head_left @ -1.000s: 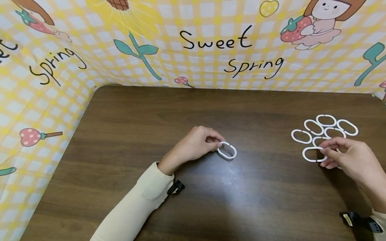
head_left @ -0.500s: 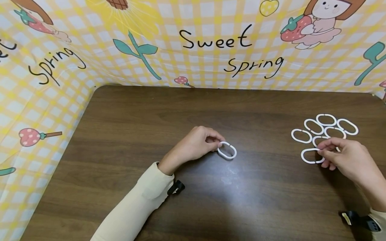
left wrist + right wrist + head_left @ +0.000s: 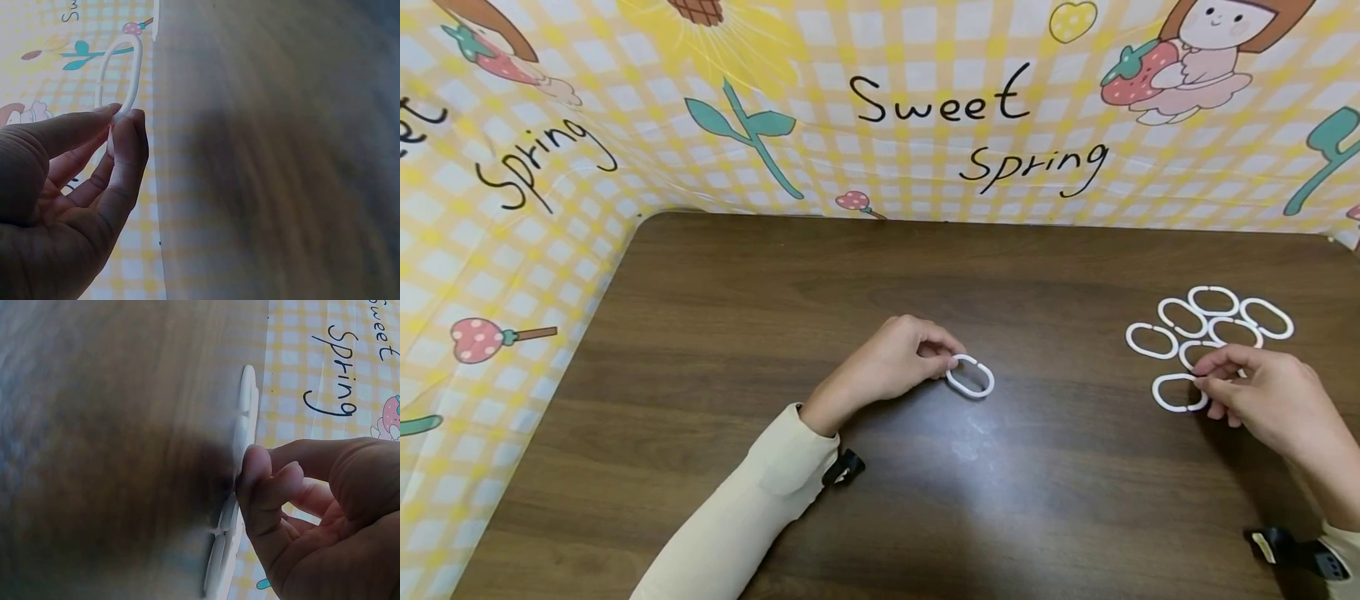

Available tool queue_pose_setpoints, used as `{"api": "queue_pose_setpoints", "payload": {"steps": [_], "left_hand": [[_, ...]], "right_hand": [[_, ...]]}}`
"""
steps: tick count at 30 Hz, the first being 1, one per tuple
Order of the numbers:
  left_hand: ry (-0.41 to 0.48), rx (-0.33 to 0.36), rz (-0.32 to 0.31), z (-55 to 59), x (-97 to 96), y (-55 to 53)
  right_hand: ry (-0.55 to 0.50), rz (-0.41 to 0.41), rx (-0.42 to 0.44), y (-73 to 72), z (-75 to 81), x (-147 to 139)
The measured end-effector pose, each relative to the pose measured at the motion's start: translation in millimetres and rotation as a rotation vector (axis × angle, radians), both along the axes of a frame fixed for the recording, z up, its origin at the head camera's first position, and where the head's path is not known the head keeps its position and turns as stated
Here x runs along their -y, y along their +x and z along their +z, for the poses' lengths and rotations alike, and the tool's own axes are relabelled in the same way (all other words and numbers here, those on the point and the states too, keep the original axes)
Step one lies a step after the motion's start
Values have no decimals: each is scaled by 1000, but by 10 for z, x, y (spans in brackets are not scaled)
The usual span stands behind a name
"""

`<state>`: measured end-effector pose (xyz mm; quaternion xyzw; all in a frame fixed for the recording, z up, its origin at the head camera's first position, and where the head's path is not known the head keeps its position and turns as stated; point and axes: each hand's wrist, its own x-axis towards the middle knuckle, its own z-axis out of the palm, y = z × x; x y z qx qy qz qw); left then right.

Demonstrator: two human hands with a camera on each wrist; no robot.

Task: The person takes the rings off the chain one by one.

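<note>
My left hand (image 3: 904, 358) pinches a white oval shower curtain ring (image 3: 958, 388) between thumb and fingertips near the middle of the table. The left wrist view shows this ring (image 3: 134, 75) sticking up from the fingertips, with a small split in its side. At the right, my right hand (image 3: 1273, 392) holds the edge of another white ring (image 3: 1172, 408) by thumb and index finger, low over the tabletop. Its right end is hidden by the fingers. Several more white rings (image 3: 1157, 357) lie in a cluster just beyond, one partly covered by the right hand.
The brown wood-grain table (image 3: 760, 275) stretches around both hands. A yellow checked cloth (image 3: 910, 50) with printed drawings stands along its far and left edges. Black straps (image 3: 844, 468) sit at both wrists.
My right hand has drawn its ring slightly toward me, away from the cluster, opening a gap. The left hand keeps its pinch on its ring, nearly still.
</note>
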<state>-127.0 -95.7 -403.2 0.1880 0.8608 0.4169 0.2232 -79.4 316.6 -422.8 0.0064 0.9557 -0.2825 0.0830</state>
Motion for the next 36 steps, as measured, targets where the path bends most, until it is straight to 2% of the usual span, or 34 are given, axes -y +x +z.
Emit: {"api": "queue_pose_setpoints", "payload": {"steps": [10,17,23,30,36], "left_hand": [[8,21,-19,10,-177,-23],[61,27,-25,68,-486,-139],[60,58,-12,87,-767,-176],[116,125,63,22,-1089,-180],[87,173,120,-32,-1339,-133]], "right_hand": [[-42,-23,-11,2,42,58],[-105,-35,-41,-20,60,81],[-214,-48,-79,-37,80,100],[-272,-98,-57,-32,122,115],[-298,-120,-34,-42,126,116]]}}
